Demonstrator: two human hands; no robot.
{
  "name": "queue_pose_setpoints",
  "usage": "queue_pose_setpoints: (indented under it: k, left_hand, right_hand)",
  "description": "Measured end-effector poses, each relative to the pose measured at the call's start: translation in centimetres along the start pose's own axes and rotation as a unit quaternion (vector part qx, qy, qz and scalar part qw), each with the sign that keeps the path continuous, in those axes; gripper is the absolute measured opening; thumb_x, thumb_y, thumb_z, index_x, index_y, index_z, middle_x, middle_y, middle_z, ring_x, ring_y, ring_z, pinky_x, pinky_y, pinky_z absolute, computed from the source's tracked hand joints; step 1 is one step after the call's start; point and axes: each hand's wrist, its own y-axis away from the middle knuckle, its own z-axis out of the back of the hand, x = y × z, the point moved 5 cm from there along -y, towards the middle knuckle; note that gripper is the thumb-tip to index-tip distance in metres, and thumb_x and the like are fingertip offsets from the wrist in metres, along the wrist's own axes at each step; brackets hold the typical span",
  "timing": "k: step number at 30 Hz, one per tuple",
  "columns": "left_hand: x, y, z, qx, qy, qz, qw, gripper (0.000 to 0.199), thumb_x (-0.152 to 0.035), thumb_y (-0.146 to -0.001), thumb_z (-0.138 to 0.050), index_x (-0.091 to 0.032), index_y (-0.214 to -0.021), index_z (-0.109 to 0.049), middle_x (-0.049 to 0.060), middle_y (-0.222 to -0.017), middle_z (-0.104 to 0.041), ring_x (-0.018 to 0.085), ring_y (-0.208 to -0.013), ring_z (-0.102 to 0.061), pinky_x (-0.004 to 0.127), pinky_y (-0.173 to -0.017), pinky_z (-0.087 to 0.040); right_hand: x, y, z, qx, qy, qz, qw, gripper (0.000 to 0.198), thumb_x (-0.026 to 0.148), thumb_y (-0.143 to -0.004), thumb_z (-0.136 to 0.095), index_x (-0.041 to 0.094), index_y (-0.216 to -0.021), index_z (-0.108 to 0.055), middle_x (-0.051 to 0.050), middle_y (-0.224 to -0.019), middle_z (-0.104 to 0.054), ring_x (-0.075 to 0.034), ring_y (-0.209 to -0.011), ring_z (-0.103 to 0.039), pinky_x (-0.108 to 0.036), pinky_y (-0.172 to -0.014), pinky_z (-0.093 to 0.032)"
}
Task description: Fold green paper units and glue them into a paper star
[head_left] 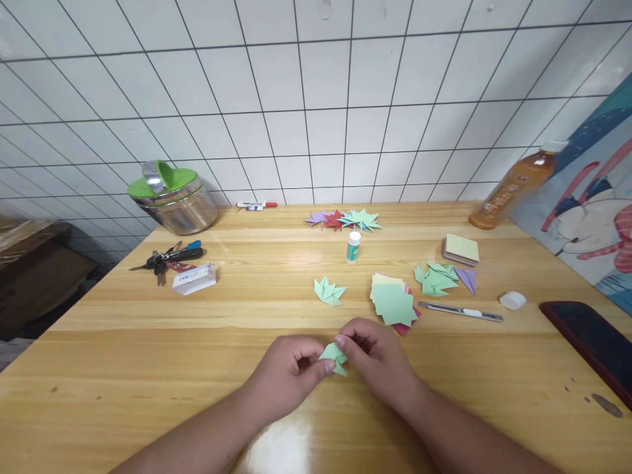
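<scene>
Between my two hands is a small folded piece of green paper (334, 355), held just above the wooden table near its front middle. My left hand (291, 370) pinches its left and lower side between thumb and fingers. From the right, my right hand (378, 361) grips its upper right edge with thumb and forefinger. Part of the paper is hidden by the fingertips. Beyond the hands lies a pointed green folded paper piece (330, 291). A stack of square paper sheets (394, 303), green on top, sits just past my right hand.
A glue stick (353, 247) stands before several folded paper leaves (343, 219). Rightward are more folded green pieces (437, 280), a utility knife (461, 311), a white cap (512, 301), a paper block (461, 249), a bottle (513, 187) and a phone (592, 342). Keys (170, 258) and a lidded pot (175, 201) stand left.
</scene>
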Motion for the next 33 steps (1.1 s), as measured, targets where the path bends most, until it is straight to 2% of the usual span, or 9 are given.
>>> queue_pose_setpoints:
  k: [3,7,14,21,24,26,29,31,33]
  left_hand:
    - [0.3,-0.3,-0.1,0.02,0.078,0.025,0.996,0.029,-0.037,-0.08,-0.055,-0.013,-0.068,-0.065,0.001,-0.061,-0.061,0.013,-0.059,-0.052,0.022,-0.057,-0.04]
    - [0.4,-0.5,0.0,0.01,0.125,0.037,0.991,0.029,-0.038,-0.08,-0.056,-0.013,-0.066,-0.062,0.0,-0.059,-0.058,0.011,-0.057,-0.05,0.021,-0.055,-0.038]
    - [0.2,-0.6,0.3,-0.008,0.116,0.035,0.993,0.029,-0.038,-0.078,-0.057,-0.013,-0.066,-0.064,0.003,-0.065,-0.065,0.014,-0.064,-0.057,0.023,-0.062,-0.042]
    - [0.5,-0.7,0.4,-0.014,0.082,0.032,0.996,0.033,-0.04,-0.079,-0.056,-0.013,-0.064,-0.067,0.004,-0.065,-0.067,0.015,-0.065,-0.059,0.023,-0.062,-0.043]
    - [0.1,-0.7,0.7,-0.035,0.014,0.005,0.999,0.033,-0.043,-0.08,-0.053,-0.014,-0.071,-0.067,0.005,-0.069,-0.068,0.017,-0.067,-0.06,0.025,-0.062,-0.045]
    - [-0.7,-0.9,1.3,-0.069,-0.091,-0.056,0.992,0.033,-0.044,-0.078,-0.056,-0.017,-0.096,-0.065,0.007,-0.089,-0.068,0.021,-0.082,-0.06,0.03,-0.073,-0.047]
    - [-1.5,-1.4,1.8,-0.1,-0.262,-0.133,0.951,0.057,-0.04,-0.081,-0.053,-0.022,-0.132,-0.039,0.011,-0.134,-0.045,0.027,-0.121,-0.04,0.041,-0.099,-0.034]
    - [-1.2,-1.9,1.6,-0.081,-0.349,-0.14,0.923,0.056,-0.036,-0.086,-0.045,-0.025,-0.138,-0.028,0.007,-0.145,-0.029,0.027,-0.13,-0.026,0.044,-0.105,-0.025]
    - [-0.8,-2.2,1.0,-0.042,-0.398,-0.148,0.904,0.052,-0.036,-0.088,-0.04,-0.027,-0.138,-0.027,0.004,-0.146,-0.028,0.026,-0.132,-0.024,0.045,-0.106,-0.023]
  right_hand:
    - [0.2,0.3,-0.3,0.039,-0.033,-0.007,0.999,0.02,0.037,-0.081,-0.054,0.019,-0.088,-0.062,-0.003,-0.079,-0.06,-0.013,-0.07,-0.054,-0.023,-0.061,-0.044]
    - [-0.1,0.6,-0.7,0.046,-0.006,-0.016,0.999,0.056,0.029,-0.068,-0.068,0.029,-0.12,-0.048,-0.003,-0.098,-0.056,-0.012,-0.07,-0.054,-0.025,-0.063,-0.046]
    - [-1.1,0.1,-0.6,0.021,-0.093,-0.066,0.993,0.043,0.019,-0.07,-0.063,0.024,-0.112,-0.053,0.003,-0.071,-0.054,-0.012,-0.066,-0.054,-0.025,-0.063,-0.046]
    - [-0.9,-0.2,-0.4,0.01,-0.114,-0.07,0.991,0.031,0.022,-0.07,-0.063,0.022,-0.1,-0.055,0.003,-0.07,-0.054,-0.011,-0.062,-0.052,-0.023,-0.058,-0.041]
    - [-1.0,-0.4,0.1,0.004,-0.092,-0.057,0.994,0.027,0.023,-0.072,-0.061,0.022,-0.098,-0.056,0.003,-0.07,-0.053,-0.011,-0.062,-0.051,-0.023,-0.057,-0.041]
    - [-1.2,-0.7,1.0,-0.01,-0.032,-0.049,0.998,0.028,0.025,-0.073,-0.059,0.023,-0.101,-0.056,0.003,-0.07,-0.055,-0.011,-0.059,-0.049,-0.024,-0.055,-0.04]
    - [-1.7,-1.1,2.9,-0.042,0.09,-0.052,0.994,0.035,0.027,-0.075,-0.056,0.027,-0.11,-0.055,0.003,-0.073,-0.058,-0.012,-0.055,-0.048,-0.025,-0.054,-0.037]
    - [-1.8,-1.2,3.9,-0.051,0.177,-0.05,0.982,0.036,0.028,-0.079,-0.05,0.029,-0.114,-0.054,0.001,-0.077,-0.061,-0.015,-0.06,-0.052,-0.028,-0.056,-0.038]
    - [-1.7,-1.3,4.5,-0.05,0.27,-0.038,0.961,0.035,0.025,-0.083,-0.044,0.03,-0.115,-0.055,-0.002,-0.084,-0.064,-0.019,-0.074,-0.056,-0.031,-0.062,-0.039]
